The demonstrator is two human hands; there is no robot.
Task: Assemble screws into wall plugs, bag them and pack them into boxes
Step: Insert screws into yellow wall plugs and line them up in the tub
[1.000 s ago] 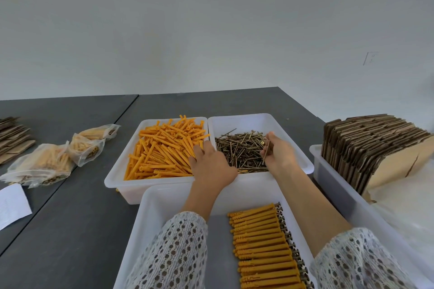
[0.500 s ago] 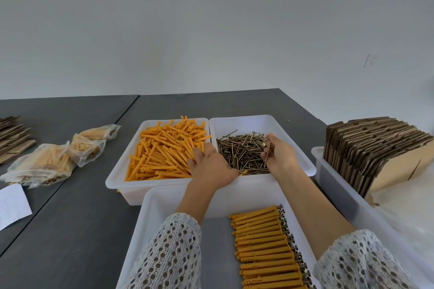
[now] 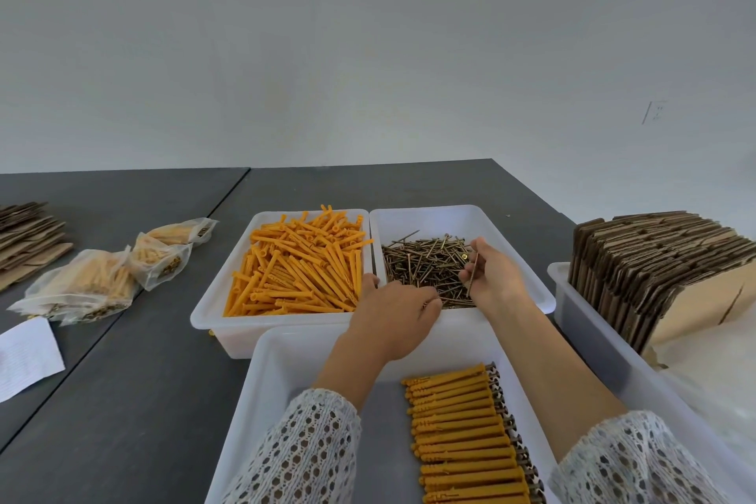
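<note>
Both hands over the screw tray, far of the near tray of assembled plugs.

Right hand (image 3: 493, 278) pinches one screw (image 3: 471, 275) upright in its fingers; left hand (image 3: 394, 315), fingers curled at the screws (image 3: 425, 264), has crossed right from the orange wall plugs (image 3: 298, 262). Filled bags (image 3: 106, 274) lie left on the worktop (image 3: 135, 360), flat cartons (image 3: 654, 258) right.

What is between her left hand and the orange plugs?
Nothing visible. The left hand hangs over the divider between the two tubs, and the plugs lie open right beside it, uncovered.
</note>
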